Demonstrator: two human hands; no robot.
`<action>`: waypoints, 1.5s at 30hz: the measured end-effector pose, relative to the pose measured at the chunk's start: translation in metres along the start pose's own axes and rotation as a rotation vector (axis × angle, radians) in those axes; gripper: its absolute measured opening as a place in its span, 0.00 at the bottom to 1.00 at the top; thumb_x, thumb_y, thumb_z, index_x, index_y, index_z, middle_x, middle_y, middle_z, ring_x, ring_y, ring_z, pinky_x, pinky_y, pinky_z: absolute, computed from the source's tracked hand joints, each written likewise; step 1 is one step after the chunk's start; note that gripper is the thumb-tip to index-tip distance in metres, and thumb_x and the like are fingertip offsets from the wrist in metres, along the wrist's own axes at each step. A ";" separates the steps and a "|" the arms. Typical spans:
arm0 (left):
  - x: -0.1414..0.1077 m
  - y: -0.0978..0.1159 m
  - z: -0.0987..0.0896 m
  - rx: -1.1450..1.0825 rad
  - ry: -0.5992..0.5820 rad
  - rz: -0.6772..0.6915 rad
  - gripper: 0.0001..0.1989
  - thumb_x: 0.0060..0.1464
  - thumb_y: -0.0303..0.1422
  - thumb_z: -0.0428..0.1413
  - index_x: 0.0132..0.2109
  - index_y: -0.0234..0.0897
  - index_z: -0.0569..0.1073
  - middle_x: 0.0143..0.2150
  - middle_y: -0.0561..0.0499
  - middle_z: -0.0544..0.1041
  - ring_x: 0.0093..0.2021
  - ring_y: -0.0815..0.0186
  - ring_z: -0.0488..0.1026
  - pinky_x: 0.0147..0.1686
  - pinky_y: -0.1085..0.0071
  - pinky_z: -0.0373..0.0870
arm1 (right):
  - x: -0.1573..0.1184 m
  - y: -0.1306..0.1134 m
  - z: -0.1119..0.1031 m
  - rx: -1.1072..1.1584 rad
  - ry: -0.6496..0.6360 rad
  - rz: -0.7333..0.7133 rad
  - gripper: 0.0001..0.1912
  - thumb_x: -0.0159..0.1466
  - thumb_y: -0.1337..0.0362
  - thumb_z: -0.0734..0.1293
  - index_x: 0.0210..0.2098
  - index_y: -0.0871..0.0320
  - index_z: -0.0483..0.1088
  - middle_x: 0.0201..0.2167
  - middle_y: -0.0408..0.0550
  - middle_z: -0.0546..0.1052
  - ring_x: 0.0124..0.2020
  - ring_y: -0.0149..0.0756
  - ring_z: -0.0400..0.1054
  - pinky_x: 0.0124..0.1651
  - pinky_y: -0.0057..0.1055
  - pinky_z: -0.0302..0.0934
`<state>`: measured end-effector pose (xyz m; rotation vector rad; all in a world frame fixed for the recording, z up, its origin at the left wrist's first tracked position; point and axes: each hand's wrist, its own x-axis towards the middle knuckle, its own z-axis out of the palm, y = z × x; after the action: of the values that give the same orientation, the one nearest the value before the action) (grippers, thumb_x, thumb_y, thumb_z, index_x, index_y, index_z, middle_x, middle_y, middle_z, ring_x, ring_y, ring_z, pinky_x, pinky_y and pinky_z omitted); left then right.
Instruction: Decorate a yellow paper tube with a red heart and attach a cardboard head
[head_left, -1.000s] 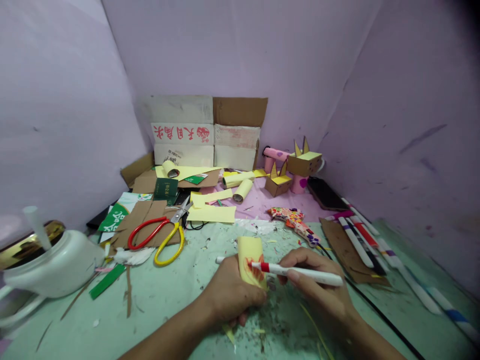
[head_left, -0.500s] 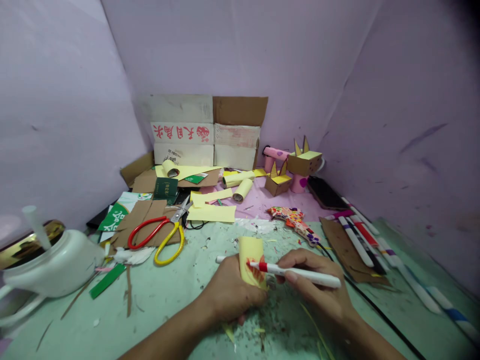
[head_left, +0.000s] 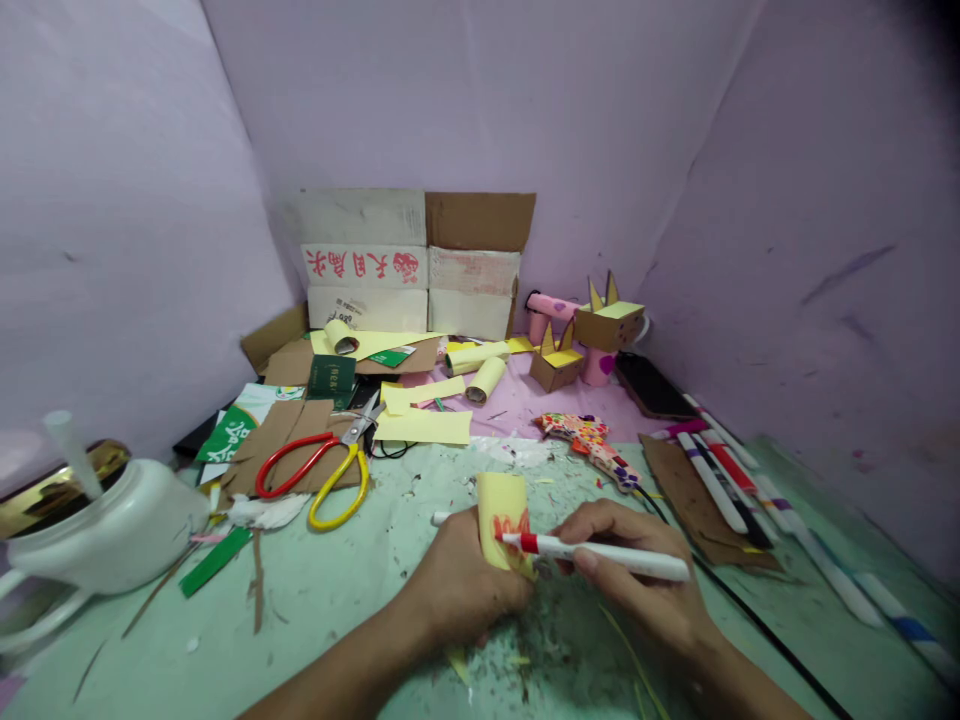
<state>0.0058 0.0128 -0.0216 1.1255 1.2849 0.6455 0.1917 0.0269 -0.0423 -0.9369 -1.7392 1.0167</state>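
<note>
My left hand (head_left: pixel 469 585) is closed around the lower part of a yellow paper tube (head_left: pixel 501 497), which stands roughly upright above the table. Red scribbled strokes cover the side of the tube that faces me. Between the thumb and fingers of my right hand (head_left: pixel 637 560) is a white marker with a red tip section (head_left: pixel 615 560). Its point touches the tube amid the red strokes. A white stick-like end (head_left: pixel 441 519) pokes out behind my left hand; the rest of it is hidden.
Red-and-yellow-handled scissors (head_left: pixel 330 470) lie on cardboard at left, near a white pot-shaped cup (head_left: pixel 105 530). Several markers (head_left: pixel 720 480) and a phone (head_left: pixel 652 385) are at right. A hot glue gun (head_left: pixel 592 445), yellow paper tubes (head_left: pixel 486 381) and a small cardboard box (head_left: pixel 556 370) sit behind.
The marker tip has moved slightly downward on the tube, and my right hand has shifted a little right. More red strokes show on the paper. My left hand stays nearly still.
</note>
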 end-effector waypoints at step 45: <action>0.001 -0.001 0.000 -0.029 0.046 0.014 0.07 0.34 0.24 0.54 0.26 0.36 0.67 0.13 0.63 0.62 0.10 0.76 0.56 0.08 0.79 0.52 | 0.003 -0.013 0.011 0.080 0.209 0.063 0.07 0.55 0.61 0.68 0.27 0.57 0.76 0.19 0.44 0.76 0.20 0.33 0.64 0.23 0.28 0.53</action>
<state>0.0059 0.0136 -0.0229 1.1030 1.3036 0.7017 0.1786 0.0225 -0.0323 -1.0141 -1.4943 0.9842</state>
